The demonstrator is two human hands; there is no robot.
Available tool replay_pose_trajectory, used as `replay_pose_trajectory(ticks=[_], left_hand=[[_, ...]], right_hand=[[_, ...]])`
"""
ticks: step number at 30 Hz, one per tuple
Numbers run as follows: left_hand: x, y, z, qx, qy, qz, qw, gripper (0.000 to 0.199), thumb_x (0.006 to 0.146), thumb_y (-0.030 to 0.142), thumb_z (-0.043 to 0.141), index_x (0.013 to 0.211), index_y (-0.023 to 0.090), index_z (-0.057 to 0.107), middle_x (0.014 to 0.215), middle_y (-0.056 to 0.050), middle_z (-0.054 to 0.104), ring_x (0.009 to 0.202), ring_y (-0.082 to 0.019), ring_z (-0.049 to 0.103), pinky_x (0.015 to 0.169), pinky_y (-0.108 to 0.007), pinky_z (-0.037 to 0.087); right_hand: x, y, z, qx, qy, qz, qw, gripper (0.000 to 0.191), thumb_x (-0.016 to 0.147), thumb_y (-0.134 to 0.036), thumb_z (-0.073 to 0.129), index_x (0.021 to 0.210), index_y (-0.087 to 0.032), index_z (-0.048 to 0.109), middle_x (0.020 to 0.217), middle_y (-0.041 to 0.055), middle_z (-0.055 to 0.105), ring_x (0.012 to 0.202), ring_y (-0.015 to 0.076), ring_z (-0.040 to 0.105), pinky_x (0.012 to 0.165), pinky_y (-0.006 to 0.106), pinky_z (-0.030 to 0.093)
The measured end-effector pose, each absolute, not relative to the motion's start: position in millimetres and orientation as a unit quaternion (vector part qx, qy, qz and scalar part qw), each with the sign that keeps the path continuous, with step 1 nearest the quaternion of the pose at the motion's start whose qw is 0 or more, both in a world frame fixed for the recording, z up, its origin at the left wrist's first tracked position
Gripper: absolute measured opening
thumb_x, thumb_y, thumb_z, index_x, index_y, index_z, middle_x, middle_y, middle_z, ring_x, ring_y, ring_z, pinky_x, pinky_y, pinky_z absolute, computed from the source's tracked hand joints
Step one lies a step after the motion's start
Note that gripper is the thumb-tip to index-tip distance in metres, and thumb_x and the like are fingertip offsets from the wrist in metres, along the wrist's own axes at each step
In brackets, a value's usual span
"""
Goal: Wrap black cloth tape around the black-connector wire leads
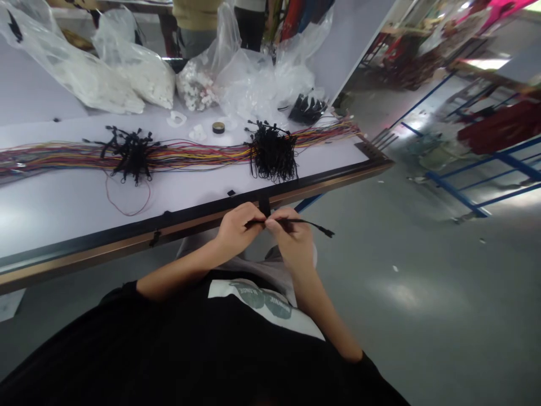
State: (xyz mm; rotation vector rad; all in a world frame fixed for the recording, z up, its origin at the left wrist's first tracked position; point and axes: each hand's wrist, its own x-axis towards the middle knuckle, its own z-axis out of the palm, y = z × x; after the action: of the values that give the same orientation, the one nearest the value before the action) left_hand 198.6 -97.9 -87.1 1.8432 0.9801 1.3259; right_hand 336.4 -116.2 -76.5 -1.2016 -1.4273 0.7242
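My left hand (240,225) and my right hand (291,232) meet in front of the table's near edge, both closed with fingertips together on a thin black cable (310,223). The cable's end with a small connector sticks out to the right of my right hand. A black strip (264,204) stands just beyond my fingertips at the edge. On the table lies a long bundle of coloured wires (198,155), with a cluster of black connectors (132,152) at the left and a denser black cluster (274,151) nearer my hands.
Clear plastic bags (147,73) with white parts line the back of the white table (84,197). A small round tin (218,127) and a bag of black parts (307,108) sit behind the wires. People stand beyond; blue metal frames (460,194) are at the right.
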Motion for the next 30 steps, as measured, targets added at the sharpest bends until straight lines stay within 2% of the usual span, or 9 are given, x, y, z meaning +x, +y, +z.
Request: replay_pose_trajectory(ticks=[4, 7, 11, 13, 17, 20, 23, 27, 30], left_hand=[[200.7, -102.3, -85.3, 0.633, 0.373, 0.541, 0.409, 0.006, 0.073, 0.015, 0.059, 0.078, 0.018, 0.055, 0.074, 0.001, 0.056, 0.069, -0.010, 0.055, 0.066, -0.024, 0.046], [198.1, -101.6, -80.9, 0.504, 0.381, 0.550, 0.546, 0.039, 0.065, 0.024, 0.071, 0.097, 0.018, 0.050, 0.082, 0.001, 0.057, 0.059, -0.007, 0.054, 0.055, -0.021, 0.045], [192.8, -93.2, -77.1, 0.439, 0.323, 0.428, 0.721, 0.040, 0.071, 0.049, 0.065, 0.089, 0.015, 0.053, 0.062, 0.002, 0.054, 0.047, -0.007, 0.047, 0.042, -0.020, 0.035], [192.3, -91.8, -77.6, 0.426, 0.297, 0.395, 0.758, 0.039, 0.072, 0.052, 0.063, 0.084, 0.016, 0.056, 0.058, 0.002, 0.052, 0.047, -0.008, 0.046, 0.042, -0.020, 0.032], [189.4, -100.0, -78.1, 0.429, 0.304, 0.425, 0.736, 0.031, 0.067, 0.040, 0.069, 0.083, 0.018, 0.055, 0.060, 0.004, 0.048, 0.052, -0.007, 0.043, 0.048, -0.021, 0.034], [175.7, -104.4, -75.2, 0.531, 0.297, 0.442, 0.659, 0.051, 0.055, 0.033, 0.080, 0.098, 0.019, 0.056, 0.084, 0.000, 0.056, 0.074, -0.012, 0.052, 0.067, -0.025, 0.043], [160.6, -99.6, -72.8, 0.662, 0.226, 0.361, 0.616, 0.070, 0.040, 0.035, 0.087, 0.102, 0.020, 0.059, 0.104, -0.004, 0.053, 0.086, -0.016, 0.053, 0.073, -0.028, 0.045], [164.1, -93.9, -72.6, 0.676, 0.271, 0.376, 0.573, 0.028, 0.070, 0.041, 0.067, 0.084, 0.018, 0.060, 0.085, -0.001, 0.053, 0.069, -0.010, 0.049, 0.062, -0.024, 0.042], [176.7, -96.1, -71.1, 0.666, 0.370, 0.397, 0.512, 0.012, 0.074, 0.026, 0.062, 0.080, 0.017, 0.056, 0.074, 0.002, 0.054, 0.068, -0.010, 0.051, 0.062, -0.022, 0.043]], right_hand=[[335.1, -116.4, -72.6, -0.524, -0.638, 0.230, 0.515, 0.014, 0.080, -0.032, 0.059, 0.070, -0.023, 0.059, 0.071, -0.0007, 0.062, 0.071, 0.0158, 0.060, 0.068, 0.031, 0.048], [335.2, -117.6, -72.4, -0.508, -0.647, 0.207, 0.529, 0.013, 0.081, -0.032, 0.059, 0.072, -0.023, 0.059, 0.074, -0.0001, 0.064, 0.072, 0.0163, 0.062, 0.067, 0.031, 0.049], [331.9, -119.6, -74.8, -0.469, -0.647, 0.238, 0.551, 0.012, 0.081, -0.029, 0.060, 0.070, -0.023, 0.058, 0.079, 0.0002, 0.067, 0.070, 0.0156, 0.063, 0.063, 0.031, 0.050], [329.9, -119.3, -77.6, -0.472, -0.626, 0.261, 0.564, 0.013, 0.079, -0.030, 0.062, 0.069, -0.023, 0.058, 0.079, 0.0000, 0.067, 0.066, 0.0146, 0.063, 0.062, 0.030, 0.049], [329.4, -115.0, -85.7, -0.495, -0.520, 0.350, 0.602, 0.019, 0.078, -0.036, 0.064, 0.069, -0.022, 0.055, 0.061, -0.0041, 0.061, 0.049, 0.0117, 0.055, 0.050, 0.027, 0.044], [333.9, -113.0, -84.9, -0.502, -0.490, 0.375, 0.605, 0.020, 0.078, -0.037, 0.063, 0.068, -0.022, 0.054, 0.050, -0.0075, 0.052, 0.043, 0.0104, 0.048, 0.045, 0.025, 0.039], [340.6, -115.2, -74.6, -0.520, -0.568, 0.301, 0.563, 0.017, 0.076, -0.031, 0.065, 0.065, -0.022, 0.056, 0.062, -0.0043, 0.060, 0.054, 0.0112, 0.054, 0.054, 0.027, 0.043], [346.4, -119.4, -65.2, -0.474, -0.670, 0.207, 0.533, 0.014, 0.078, -0.025, 0.063, 0.065, -0.023, 0.058, 0.071, -0.0026, 0.065, 0.066, 0.0135, 0.060, 0.065, 0.029, 0.047], [346.3, -121.4, -67.9, -0.454, -0.683, 0.183, 0.542, 0.013, 0.079, -0.025, 0.062, 0.067, -0.024, 0.059, 0.073, -0.0027, 0.065, 0.070, 0.0141, 0.061, 0.067, 0.030, 0.047]])
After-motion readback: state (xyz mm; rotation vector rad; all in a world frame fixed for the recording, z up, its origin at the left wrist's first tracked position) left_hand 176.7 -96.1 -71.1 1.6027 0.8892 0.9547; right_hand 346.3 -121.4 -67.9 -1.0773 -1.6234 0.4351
